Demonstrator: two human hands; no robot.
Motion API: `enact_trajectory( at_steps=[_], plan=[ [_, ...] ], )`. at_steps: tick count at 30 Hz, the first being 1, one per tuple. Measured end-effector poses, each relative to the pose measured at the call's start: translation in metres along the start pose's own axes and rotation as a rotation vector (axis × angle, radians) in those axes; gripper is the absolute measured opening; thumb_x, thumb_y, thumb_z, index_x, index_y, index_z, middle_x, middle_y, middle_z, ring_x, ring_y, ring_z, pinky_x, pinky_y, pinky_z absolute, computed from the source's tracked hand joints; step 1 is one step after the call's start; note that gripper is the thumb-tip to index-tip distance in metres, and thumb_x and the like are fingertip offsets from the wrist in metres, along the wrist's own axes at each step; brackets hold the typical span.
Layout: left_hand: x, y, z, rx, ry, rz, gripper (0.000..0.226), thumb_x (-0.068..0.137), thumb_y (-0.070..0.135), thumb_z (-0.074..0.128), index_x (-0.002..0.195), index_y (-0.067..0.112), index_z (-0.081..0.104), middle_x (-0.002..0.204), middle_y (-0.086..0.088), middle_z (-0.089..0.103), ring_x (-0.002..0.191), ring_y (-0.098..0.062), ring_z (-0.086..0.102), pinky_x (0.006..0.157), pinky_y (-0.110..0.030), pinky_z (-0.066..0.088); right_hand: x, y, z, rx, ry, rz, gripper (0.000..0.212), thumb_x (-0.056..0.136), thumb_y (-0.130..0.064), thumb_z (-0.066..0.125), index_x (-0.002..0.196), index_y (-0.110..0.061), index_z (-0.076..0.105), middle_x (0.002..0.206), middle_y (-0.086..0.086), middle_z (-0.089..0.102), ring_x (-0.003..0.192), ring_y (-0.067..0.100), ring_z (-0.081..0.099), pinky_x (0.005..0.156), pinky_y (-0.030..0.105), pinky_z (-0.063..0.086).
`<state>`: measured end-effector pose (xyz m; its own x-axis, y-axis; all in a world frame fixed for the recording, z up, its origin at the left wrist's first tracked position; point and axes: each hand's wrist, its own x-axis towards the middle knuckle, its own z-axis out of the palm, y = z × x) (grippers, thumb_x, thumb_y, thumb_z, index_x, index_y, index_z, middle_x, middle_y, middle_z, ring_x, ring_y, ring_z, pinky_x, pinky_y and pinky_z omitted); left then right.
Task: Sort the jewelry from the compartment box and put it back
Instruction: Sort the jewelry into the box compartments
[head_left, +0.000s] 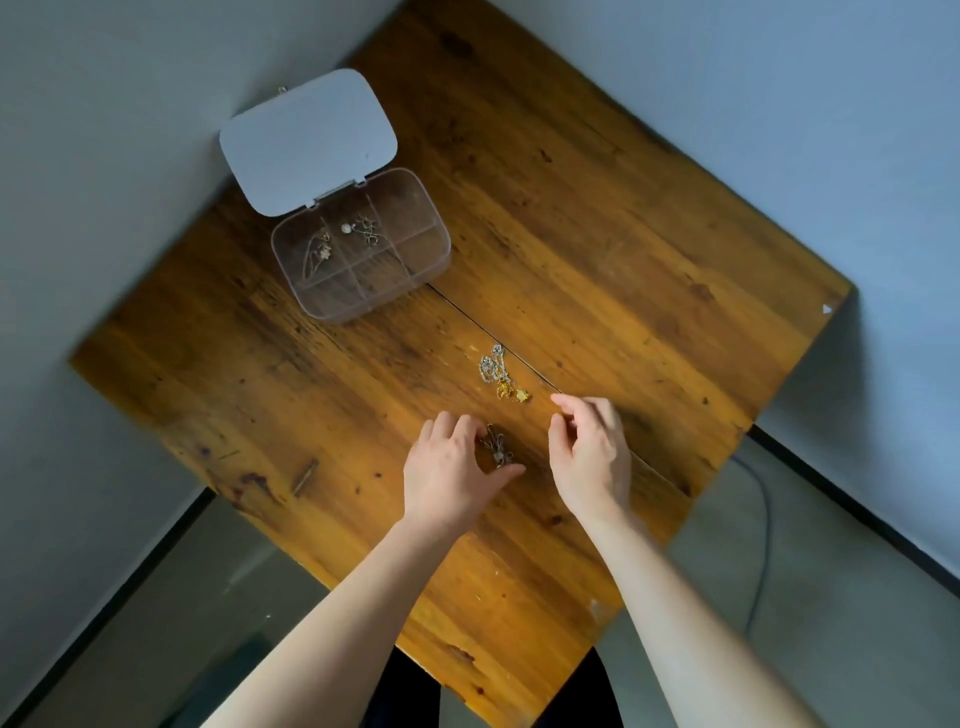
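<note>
Hands over jewelry on worn wooden desk (597, 249).
Left hand (451, 470) curls around one dark tangled chain (496, 448); right hand (592, 452) half-open, empty; one silver-and-gold chain heap (500, 374) at twelve o'clock; one clear compartment box (358, 244) at eleven o'clock, lid up.

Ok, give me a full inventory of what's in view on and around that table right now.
table: one, brown wood, fills the middle of the view
compartment box: one, clear plastic, far left of table, open
lid: one, white, hinged back behind the box
jewelry in box: a few small pieces, silver and gold, in the rear compartments
tangled chains: one cluster, silver and gold, on the table just beyond the hands
dark chain piece: one, on the table between the hands
cable: one, dark, floor at right
left hand: fingers at the dark piece
right hand: curled, empty
</note>
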<state>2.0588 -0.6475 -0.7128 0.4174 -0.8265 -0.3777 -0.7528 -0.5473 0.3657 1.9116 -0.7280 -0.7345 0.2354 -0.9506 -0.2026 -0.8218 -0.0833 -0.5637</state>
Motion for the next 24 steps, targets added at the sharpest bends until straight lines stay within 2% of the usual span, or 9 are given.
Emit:
enact_trajectory(
  at_steps=[4,8,10,12,15,17,20,22,24],
  plan=[
    [-0.002,-0.011,0.015,-0.055,0.144,0.079,0.033,0.080,0.047,0.077,0.098,0.019,0.075,0.087,0.001,0.058,0.079,-0.020,0.054,0.061,-0.034,0.052,-0.001,0.008,0.008,-0.004,0.045,-0.055,0.021,0.095,-0.017,0.063,0.113,-0.019,0.073,0.109,0.003,0.063,0.092,0.016,0.060,0.066,0.023,0.051],
    [-0.006,-0.018,0.014,-0.118,0.233,0.112,0.016,0.087,0.029,0.075,0.095,0.015,0.076,0.085,0.000,0.062,0.077,-0.020,0.057,0.058,-0.033,0.053,0.002,0.004,0.013,-0.002,0.060,-0.043,0.022,0.096,-0.025,0.061,0.115,-0.021,0.072,0.109,0.002,0.063,0.091,0.016,0.059,0.065,0.025,0.053],
    [-0.005,-0.021,0.012,-0.139,0.287,0.057,0.011,0.088,0.022,0.076,0.093,0.013,0.074,0.085,-0.001,0.063,0.076,-0.021,0.059,0.057,-0.028,0.047,0.007,-0.003,0.013,0.004,0.057,-0.064,0.025,0.098,-0.030,0.060,0.118,-0.021,0.071,0.109,0.002,0.062,0.092,0.016,0.058,0.068,0.032,0.056],
    [-0.002,-0.029,0.006,-0.183,0.344,-0.039,0.007,0.089,0.018,0.074,0.093,0.012,0.073,0.086,-0.002,0.064,0.078,-0.023,0.060,0.062,-0.025,0.042,0.015,-0.014,0.014,-0.005,0.043,-0.119,0.032,0.098,-0.035,0.060,0.124,-0.020,0.069,0.109,0.002,0.061,0.095,0.017,0.057,0.074,0.032,0.055],
    [0.003,-0.042,-0.003,-0.273,0.389,-0.165,0.008,0.091,0.017,0.072,0.097,0.012,0.072,0.088,-0.003,0.065,0.079,-0.022,0.061,0.066,-0.026,0.042,0.031,-0.036,0.020,-0.064,0.018,-0.166,0.047,0.095,-0.050,0.059,0.129,-0.019,0.067,0.110,0.002,0.061,0.097,0.017,0.056,0.077,0.029,0.048],
    [0.004,-0.046,-0.007,-0.333,0.396,-0.196,0.009,0.090,0.016,0.072,0.098,0.011,0.073,0.087,-0.001,0.064,0.075,-0.017,0.058,0.066,-0.025,0.043,0.041,-0.047,0.025,-0.120,0.032,-0.177,0.052,0.091,-0.056,0.062,0.124,-0.018,0.071,0.104,0.001,0.064,0.092,0.019,0.056,0.075,0.031,0.045],
    [0.005,-0.045,-0.009,-0.401,0.391,-0.250,0.010,0.090,0.017,0.073,0.098,0.011,0.074,0.085,0.004,0.061,0.073,-0.012,0.055,0.068,-0.016,0.037,0.048,-0.056,0.032,-0.132,0.048,-0.239,0.032,0.087,-0.043,0.073,0.105,-0.017,0.080,0.094,0.001,0.071,0.082,0.025,0.060,0.075,0.037,0.052],
    [0.007,-0.044,-0.010,-0.425,0.373,-0.288,0.011,0.091,0.019,0.072,0.099,0.012,0.075,0.086,0.005,0.061,0.075,-0.012,0.055,0.070,-0.019,0.039,0.047,-0.062,0.032,-0.114,-0.007,-0.273,0.019,0.090,-0.033,0.073,0.096,-0.017,0.081,0.094,0.003,0.072,0.081,0.024,0.062,0.079,0.043,0.055],
    [0.007,-0.043,-0.011,-0.464,0.351,-0.317,0.012,0.091,0.021,0.072,0.099,0.013,0.075,0.088,0.004,0.062,0.077,-0.012,0.056,0.070,-0.021,0.040,0.047,-0.065,0.027,-0.078,-0.090,-0.231,0.020,0.095,-0.034,0.066,0.100,-0.019,0.078,0.103,0.001,0.069,0.091,0.019,0.060,0.079,0.035,0.053]
  ],
)
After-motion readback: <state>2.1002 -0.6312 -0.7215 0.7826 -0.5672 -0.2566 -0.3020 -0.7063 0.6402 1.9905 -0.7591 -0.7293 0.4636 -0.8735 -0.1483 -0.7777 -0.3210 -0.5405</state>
